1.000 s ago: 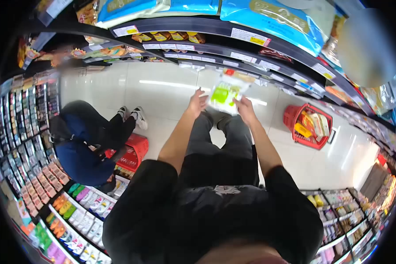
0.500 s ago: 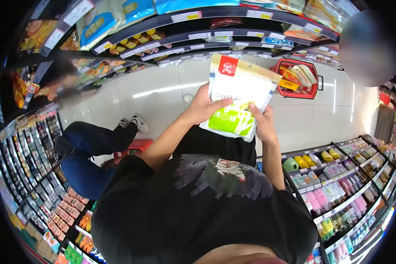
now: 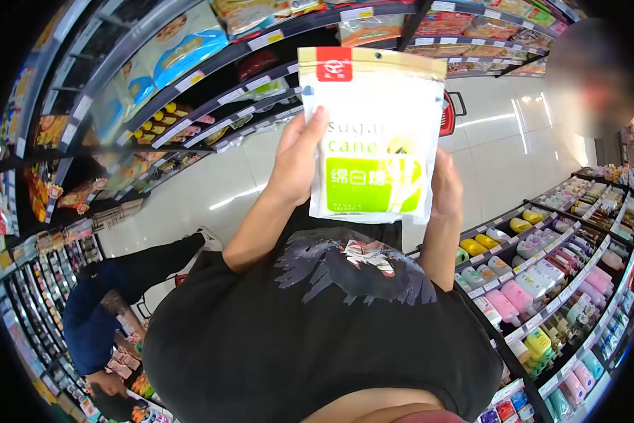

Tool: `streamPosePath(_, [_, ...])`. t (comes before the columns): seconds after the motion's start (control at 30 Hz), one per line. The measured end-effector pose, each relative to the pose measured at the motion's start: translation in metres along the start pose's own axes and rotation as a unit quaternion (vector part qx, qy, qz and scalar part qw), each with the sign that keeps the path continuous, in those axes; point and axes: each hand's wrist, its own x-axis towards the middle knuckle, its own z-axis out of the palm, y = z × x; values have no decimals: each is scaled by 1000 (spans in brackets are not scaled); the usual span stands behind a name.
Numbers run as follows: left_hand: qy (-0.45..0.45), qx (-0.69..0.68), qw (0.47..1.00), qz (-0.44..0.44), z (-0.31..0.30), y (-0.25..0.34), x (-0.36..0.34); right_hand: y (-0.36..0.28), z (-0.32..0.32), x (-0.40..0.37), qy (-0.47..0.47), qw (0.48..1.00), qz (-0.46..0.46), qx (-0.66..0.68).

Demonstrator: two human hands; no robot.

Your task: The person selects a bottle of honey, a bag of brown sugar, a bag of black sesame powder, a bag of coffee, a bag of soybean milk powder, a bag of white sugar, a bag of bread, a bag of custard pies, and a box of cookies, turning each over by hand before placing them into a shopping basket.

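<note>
A white and green bag of sugar (image 3: 366,141) with a red label at its top left is held upright in front of my chest. My left hand (image 3: 297,155) grips the bag's left edge, its thumb lying on the front and the other fingers behind. On the right edge, my right hand (image 3: 446,189) is wrapped round the side, its fingertips partly hidden behind the bag. Behind the bag, a red shopping basket (image 3: 447,118) shows only its right end and dark handle.
Shelves of packaged food (image 3: 190,81) curve across the top and left. Bottles fill shelves (image 3: 535,282) at the right. At the lower left a person in dark blue (image 3: 91,310) bends by a display. Pale floor tiles (image 3: 211,176) lie between. Another person (image 3: 592,77) is blurred at upper right.
Both hands have raised the bag closer to the camera, and it now hides most of the basket. My right thumb has left the bag's front. The person at the left now bends lower.
</note>
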Motion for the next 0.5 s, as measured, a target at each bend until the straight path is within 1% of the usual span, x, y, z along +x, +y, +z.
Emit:
streamPosePath(0.03, [28,-7,1000,4,9,0,4,-10,-3,-3,-75,997,-33,0])
streamPosePath(0.07, [29,-18,999,1,16,-1,10,-18,-8,-3,-165,985,-39,31])
streamPosePath(0.1, [23,-15,1000,-2,21,-5,19,-21,-14,-4,-161,985,-44,33])
streamPosePath(0.17, [45,-41,998,-24,27,-19,39,-21,-23,-8,-70,997,24,-4])
streamPosePath(0.2, [48,9,998,-33,26,-26,49,-20,-27,-2,-23,996,44,-70])
streamPosePath(0.23, [43,9,998,-38,25,-33,58,-22,-28,6,-17,997,42,-70])
streamPosePath(0.27, [75,76,993,-45,22,-42,66,-25,-28,12,-4,980,23,-197])
streamPosePath(0.3, [106,142,983,-50,18,-54,75,-28,-27,19,9,946,6,-324])
streamPosePath(0.33, [86,111,987,-72,2,-77,81,-28,-28,27,-6,883,-28,-468])
streamPosePath(0.37, [78,107,988,-75,4,-91,85,-25,-27,34,4,831,-33,-555])
streamPosePath(0.43, [24,-29,978,-207,18,-112,89,-5,-36,54,24,782,-44,-622])
streamPosePath(0.47, [19,-41,976,-212,26,-120,99,-1,-39,63,27,779,-41,-625])
streamPosePath(0.5, [15,-51,975,-215,33,-127,110,2,-41,71,-2,723,-14,-691])
